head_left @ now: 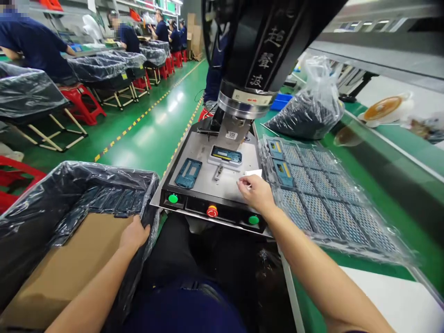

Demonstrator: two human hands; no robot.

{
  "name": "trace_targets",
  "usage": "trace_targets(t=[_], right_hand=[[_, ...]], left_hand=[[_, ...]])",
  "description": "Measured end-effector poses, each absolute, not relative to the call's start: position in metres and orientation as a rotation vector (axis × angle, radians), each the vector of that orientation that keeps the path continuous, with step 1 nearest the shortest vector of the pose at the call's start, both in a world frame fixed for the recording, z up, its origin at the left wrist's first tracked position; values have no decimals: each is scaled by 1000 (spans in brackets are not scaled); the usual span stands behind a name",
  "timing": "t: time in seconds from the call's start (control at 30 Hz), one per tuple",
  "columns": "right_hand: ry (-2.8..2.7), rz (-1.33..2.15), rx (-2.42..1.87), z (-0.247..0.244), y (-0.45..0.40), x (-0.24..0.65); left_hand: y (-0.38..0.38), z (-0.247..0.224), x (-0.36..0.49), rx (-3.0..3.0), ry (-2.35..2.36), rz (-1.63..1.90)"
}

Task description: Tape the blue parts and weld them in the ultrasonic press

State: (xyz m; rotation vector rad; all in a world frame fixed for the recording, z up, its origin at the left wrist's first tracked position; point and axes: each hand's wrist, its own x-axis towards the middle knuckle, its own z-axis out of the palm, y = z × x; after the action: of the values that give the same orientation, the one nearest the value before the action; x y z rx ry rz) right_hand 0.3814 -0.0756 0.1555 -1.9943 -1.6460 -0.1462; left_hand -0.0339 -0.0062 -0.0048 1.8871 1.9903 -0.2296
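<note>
My left hand (134, 235) is inside the plastic-lined bin, at the edge of a brown cardboard sheet (79, 259) beside a row of dark plastic parts (118, 200); its fingertips are hidden. Over the right side of the machine's metal plate (222, 182), my right hand (255, 190) has its fingers drawn together near a small white piece (253, 173); whether it grips that is unclear. One dark teal part (188, 173) lies flat on the plate's left. Another (226, 155) sits in the white fixture (225, 163) under the press head (239, 104).
Two green buttons (173, 198) and a red button (212, 211) line the machine's front edge. A clear tray (322, 189) of parts lies to the right, behind it a plastic bag (308, 106) of black pieces. Several people sit at the far left among lined bins and red stools.
</note>
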Motion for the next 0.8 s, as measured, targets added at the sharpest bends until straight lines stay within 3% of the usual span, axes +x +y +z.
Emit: trace_targets(t=[0.13,0.37,0.6,0.8], right_hand=[[-1748,-208,-2145,164,-2,405],[-1707,-92,-2275,122,89,450],[-1592,-229,-2125,118,78,446],[-1799,-373,-1643,139,44,408]], left_hand=[[-15,6,-31,1814,1974,-117],[-11,16,-28,1718,1967,49],[-12,16,-27,1670,1957,87],[-13,16,-28,1677,1950,136]])
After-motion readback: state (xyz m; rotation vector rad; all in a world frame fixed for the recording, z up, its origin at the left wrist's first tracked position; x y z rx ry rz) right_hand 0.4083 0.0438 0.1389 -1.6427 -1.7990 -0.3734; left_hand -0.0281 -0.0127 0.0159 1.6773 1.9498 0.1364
